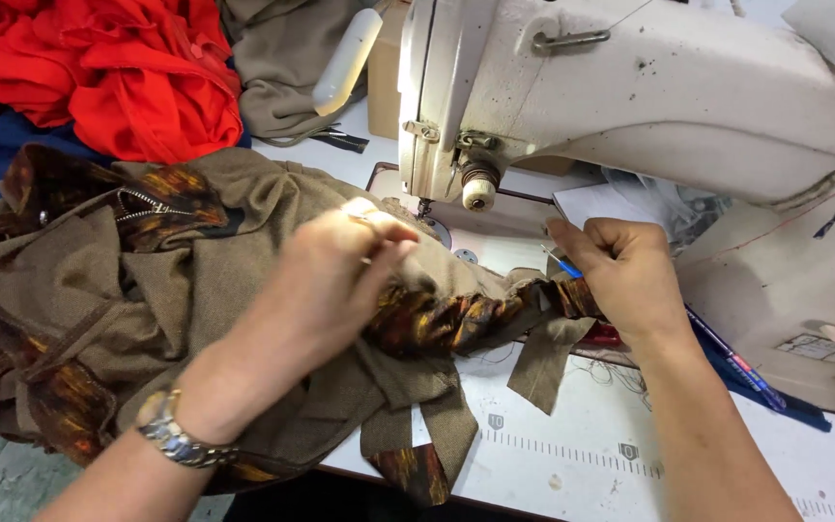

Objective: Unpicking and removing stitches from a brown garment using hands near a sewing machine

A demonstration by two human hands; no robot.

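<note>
A brown wool garment (pixel 147 290) with an orange-and-black patterned lining lies bunched on the sewing table. My left hand (pixel 331 280), a metal watch on its wrist, pinches a fold of this fabric just in front of the needle (pixel 424 208). My right hand (pixel 625 271) rests fisted on the patterned lining edge to the right of the needle and holds a blue pen-like tool (pixel 564 267). A metal zipper (pixel 152 205) shows at the garment's upper left.
The cream industrial sewing machine (pixel 649 97) fills the upper right. Red fabric (pixel 118 68) and a taupe cloth (pixel 287 58) are piled at the back left. The white table (pixel 572 464) has a printed ruler along its front edge. Red-handled scissors (pixel 603 336) lie under my right wrist.
</note>
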